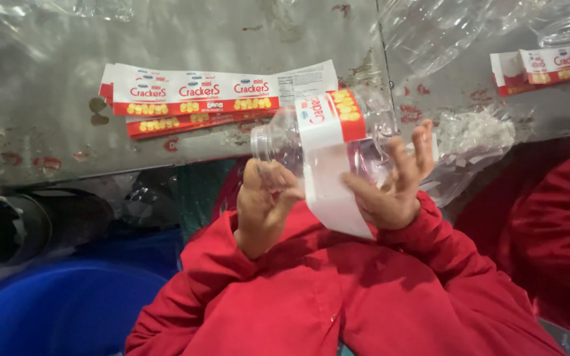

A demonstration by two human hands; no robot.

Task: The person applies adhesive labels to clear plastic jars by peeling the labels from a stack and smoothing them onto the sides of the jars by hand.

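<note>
A blue plastic tub (pixel 61 310) is sitting low at the left, below the near edge of the worn grey metal bench (pixel 47 92). On the bench, toward its near edge, a fanned stack of flat paper labels (pixel 199 99), red and white with yellow biscuit pictures, is lying spread so single sheets can be picked off. The left hand (pixel 262 204), in a red sleeve (pixel 186 296), is curling its fingers near the neck end of a clear plastic jar (pixel 318 142), apparently steadying it. The jar is being held on its side just off the bench's near edge, mouth to the left, probably so a red-and-white label strip (pixel 328 165) can be wrapped round its body; the strip's white tail is hanging down loose. The right hand (pixel 394 181) is cupping the jar's far side, fingers spread and pressing. Further right, crumpled clear plastic film (pixel 473 142) is lying at the edge, with a second label stack (pixel 549 66) near the far right corner.
</note>
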